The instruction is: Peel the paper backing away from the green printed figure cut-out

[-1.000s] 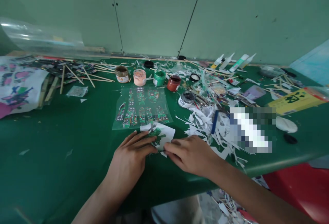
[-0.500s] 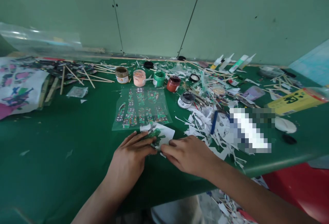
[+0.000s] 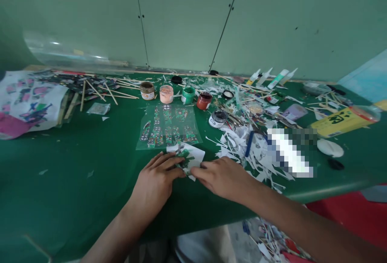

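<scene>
A small white sheet of paper (image 3: 198,154) with a dark green painted shape lies on the table's near side. My left hand (image 3: 157,176) rests on its left part, the fingers stretched out and lying over the painted shape. At the paper's lower right edge, my right hand (image 3: 222,176) is closed, thumb and fingers pressed together; what they pinch is hidden. Just beyond the paper lies a clear plastic sheet (image 3: 169,128) with several painted, patterned cut pieces on it.
Open paint jars stand in a row behind the sheet: brown (image 3: 147,90), peach (image 3: 166,94), green (image 3: 188,95), red (image 3: 204,100); a black jar (image 3: 218,118) sits nearer. White paper scraps (image 3: 232,144) heap at right. Thin sticks (image 3: 96,90) lie left, a yellow container (image 3: 341,121) far right.
The view has shifted slightly. Both hands stay at the paper in nearly the same pose, with only a small movement of the right fingers along its lower edge.
</scene>
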### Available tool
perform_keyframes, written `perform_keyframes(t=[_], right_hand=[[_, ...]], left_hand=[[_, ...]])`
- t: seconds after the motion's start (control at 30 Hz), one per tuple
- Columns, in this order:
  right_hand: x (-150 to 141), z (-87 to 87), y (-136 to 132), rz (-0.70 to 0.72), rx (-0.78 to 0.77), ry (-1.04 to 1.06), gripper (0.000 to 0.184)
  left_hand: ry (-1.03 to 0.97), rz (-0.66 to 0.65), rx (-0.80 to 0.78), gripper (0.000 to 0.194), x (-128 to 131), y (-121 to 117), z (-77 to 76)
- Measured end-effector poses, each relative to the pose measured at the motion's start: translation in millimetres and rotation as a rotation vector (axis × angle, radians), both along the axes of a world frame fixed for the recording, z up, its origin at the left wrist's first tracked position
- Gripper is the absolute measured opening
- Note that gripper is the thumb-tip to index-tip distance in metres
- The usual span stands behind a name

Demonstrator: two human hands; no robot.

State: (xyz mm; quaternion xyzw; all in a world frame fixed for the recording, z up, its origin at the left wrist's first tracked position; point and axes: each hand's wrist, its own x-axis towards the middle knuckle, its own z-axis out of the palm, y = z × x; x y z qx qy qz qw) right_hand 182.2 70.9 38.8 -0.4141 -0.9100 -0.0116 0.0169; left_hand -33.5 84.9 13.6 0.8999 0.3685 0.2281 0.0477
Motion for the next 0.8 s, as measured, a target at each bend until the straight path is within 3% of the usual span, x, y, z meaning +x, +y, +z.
perform_keyframes(t=[0.23, 0.33, 0.43, 0.57, 0.63, 0.7, 0.8], right_hand=[[-3.3, -24.4, -15.0, -0.242, 0.224, 0.239, 0.022], [7.0, -27.2, -19.6, -0.292, 0.292, 0.340, 0.024], [57.3, -23.9, -23.5, -0.371, 0.366, 0.503, 0.027], [166.1, -32.1, -30.2, -0.860, 0.610, 0.650, 0.040], [208.9, -45.9, -32.0, -1.029, 0.579, 0.641, 0.050], [232.2, -61.8, -32.0, -1.080, 0.503, 0.614, 0.055], [237.5, -78.2, -30.2, -1.134, 0.442, 0.562, 0.056]], left_hand=[[0.055, 0.210, 0.014, 0.036, 5.8, -0.9, 7.9], [0.096, 0.258, 0.022, 0.034, 6.9, -1.5, 9.7], [0.105, 0.273, 0.015, 0.035, 5.9, -1.4, 9.6], [0.104, 0.271, 0.006, 0.035, 4.3, -0.7, 9.5], [0.101, 0.280, 0.001, 0.036, 4.1, -0.4, 9.8], [0.101, 0.286, -0.002, 0.036, 4.2, -0.5, 10.3], [0.106, 0.288, -0.008, 0.035, 4.5, -1.5, 11.8]])
